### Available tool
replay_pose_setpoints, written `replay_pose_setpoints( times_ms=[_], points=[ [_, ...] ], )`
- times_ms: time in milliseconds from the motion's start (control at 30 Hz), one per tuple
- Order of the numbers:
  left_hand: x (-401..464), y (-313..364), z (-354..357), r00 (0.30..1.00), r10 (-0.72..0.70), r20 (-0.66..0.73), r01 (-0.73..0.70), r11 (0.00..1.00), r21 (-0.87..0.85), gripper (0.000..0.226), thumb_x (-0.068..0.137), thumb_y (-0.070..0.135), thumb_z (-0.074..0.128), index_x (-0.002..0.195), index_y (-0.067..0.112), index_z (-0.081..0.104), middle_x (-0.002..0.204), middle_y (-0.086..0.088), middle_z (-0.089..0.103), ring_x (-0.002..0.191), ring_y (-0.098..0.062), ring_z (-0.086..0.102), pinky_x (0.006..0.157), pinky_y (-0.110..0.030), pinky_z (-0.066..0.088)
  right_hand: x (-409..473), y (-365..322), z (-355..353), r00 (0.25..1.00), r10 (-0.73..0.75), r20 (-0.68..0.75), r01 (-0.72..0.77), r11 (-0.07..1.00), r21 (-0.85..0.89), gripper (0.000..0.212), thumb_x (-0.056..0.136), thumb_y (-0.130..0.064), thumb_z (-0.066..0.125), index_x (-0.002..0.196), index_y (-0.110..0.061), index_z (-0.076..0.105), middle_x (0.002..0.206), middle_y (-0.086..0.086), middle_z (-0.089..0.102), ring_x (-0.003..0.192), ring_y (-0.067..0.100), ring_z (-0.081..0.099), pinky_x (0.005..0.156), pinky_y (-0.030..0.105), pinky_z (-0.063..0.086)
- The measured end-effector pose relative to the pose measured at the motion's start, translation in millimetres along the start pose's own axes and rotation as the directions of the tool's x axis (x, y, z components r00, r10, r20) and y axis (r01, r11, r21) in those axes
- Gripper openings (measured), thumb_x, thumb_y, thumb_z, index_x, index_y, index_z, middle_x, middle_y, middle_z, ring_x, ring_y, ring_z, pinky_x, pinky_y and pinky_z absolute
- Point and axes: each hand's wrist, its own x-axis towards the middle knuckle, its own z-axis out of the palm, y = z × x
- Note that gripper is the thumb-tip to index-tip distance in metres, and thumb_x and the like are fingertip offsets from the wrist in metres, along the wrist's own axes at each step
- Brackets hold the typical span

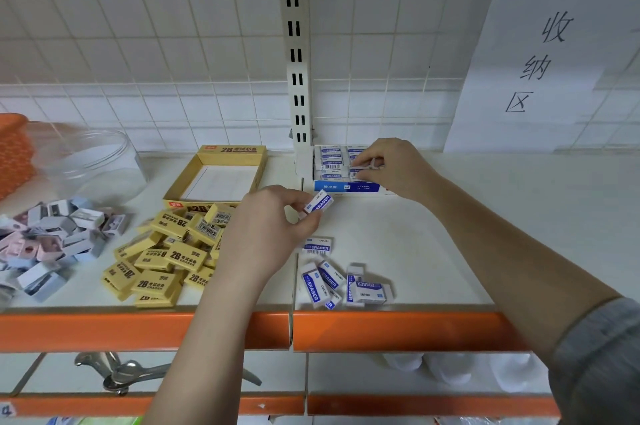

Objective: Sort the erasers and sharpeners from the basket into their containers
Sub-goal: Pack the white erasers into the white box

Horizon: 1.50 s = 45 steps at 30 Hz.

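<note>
Even soft light, wide-angle edge distortion

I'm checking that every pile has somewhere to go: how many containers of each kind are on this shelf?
Yellow 2B eraser box: 1
Blue and white eraser box: 1
Clear plastic jar: 1
Orange basket: 1
Total: 4

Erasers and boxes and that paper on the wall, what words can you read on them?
"ERASER": white eraser pinched in left hand
"2B", "ERASER": yellow erasers
"2B": yellow box
"CLASSIC": blue box
"收纳区": wall paper
Barcode digits, small brand logos: too small to read
</note>
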Motion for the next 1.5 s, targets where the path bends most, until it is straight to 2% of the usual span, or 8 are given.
replay_pose_setpoints(
  times_ms=[267,400,567,833,900,1000,1300,1500],
  points=[
    [14,-5,-2,0.998,0.059,0.011,-0.059,0.998,0.024,0.026,0.082,0.033,0.070,0.106,0.025,0.071,0.065,0.025,0.047,0.056,0.004,0.044,0.053,-0.014,0.030,-2,2,3,0.993,0.105,-0.056,-0.097,0.987,0.124,0.024,0.081,-0.012,0.072,0.105,-0.010,0.072,0.098,0.005,0.068,0.068,0.006,0.055,0.048,0.000,0.037],
    [42,-3,-5,0.993,0.112,0.032,-0.115,0.989,0.088,0.026,0.085,0.033,0.067,0.109,0.024,0.071,0.061,0.027,0.041,0.057,-0.002,0.040,0.054,-0.022,0.029,-10,0,-2,0.987,0.136,-0.087,-0.120,0.979,0.167,0.023,0.082,-0.010,0.071,0.105,-0.007,0.070,0.101,0.009,0.070,0.079,0.011,0.058,0.048,0.007,0.043],
    [73,-4,2,0.986,0.141,0.094,-0.152,0.980,0.128,0.030,0.086,0.036,0.066,0.114,0.025,0.068,0.096,0.011,0.067,0.065,-0.007,0.040,0.052,-0.015,0.028,-31,-3,-13,0.966,0.185,-0.178,-0.136,0.957,0.254,0.018,0.088,-0.008,0.063,0.104,-0.004,0.069,0.106,0.009,0.069,0.079,0.012,0.059,0.049,0.004,0.043],
    [97,-1,18,0.950,0.155,0.271,-0.232,0.932,0.280,0.027,0.091,0.033,0.059,0.114,0.024,0.068,0.118,0.003,0.064,0.095,-0.014,0.054,0.074,-0.028,0.042,-86,-10,-17,0.919,0.284,-0.272,-0.170,0.911,0.376,0.010,0.084,-0.008,0.065,0.085,-0.015,0.073,0.075,-0.012,0.064,0.063,-0.014,0.058,0.060,-0.001,0.039],
    [98,-1,21,0.946,0.165,0.281,-0.245,0.928,0.282,0.026,0.091,0.032,0.059,0.113,0.023,0.069,0.117,0.003,0.065,0.099,-0.015,0.055,0.076,-0.028,0.042,-95,-9,-10,0.915,0.303,-0.267,-0.183,0.900,0.395,0.011,0.083,-0.008,0.066,0.085,-0.016,0.074,0.076,-0.013,0.066,0.068,-0.009,0.061,0.064,-0.001,0.039],
    [99,-3,23,0.952,0.144,0.269,-0.216,0.942,0.258,0.025,0.089,0.033,0.062,0.111,0.024,0.070,0.115,0.004,0.065,0.089,-0.012,0.051,0.073,-0.026,0.038,-102,-7,-2,0.913,0.327,-0.243,-0.213,0.892,0.398,0.012,0.083,-0.009,0.067,0.083,-0.018,0.074,0.076,-0.015,0.066,0.074,-0.002,0.063,0.068,0.000,0.041],
    [100,-1,31,0.980,0.098,0.171,-0.133,0.968,0.212,0.015,0.081,0.024,0.073,0.095,0.022,0.074,0.107,0.001,0.062,0.105,-0.018,0.052,0.084,-0.033,0.045,-116,-16,1,0.963,0.266,-0.053,-0.224,0.889,0.399,0.010,0.083,-0.015,0.068,0.086,-0.024,0.073,0.079,-0.022,0.066,0.073,-0.018,0.058,0.068,-0.003,0.038],
    [86,-4,26,0.993,0.068,0.094,-0.074,0.995,0.060,0.016,0.091,0.023,0.060,0.096,0.018,0.074,0.104,0.004,0.068,0.071,-0.006,0.048,0.063,-0.016,0.031,-121,-36,-21,0.963,0.081,0.258,-0.183,0.896,0.404,0.009,0.077,-0.022,0.076,0.084,-0.026,0.073,0.079,-0.014,0.071,0.073,-0.009,0.063,0.063,0.003,0.040]
  ],
)
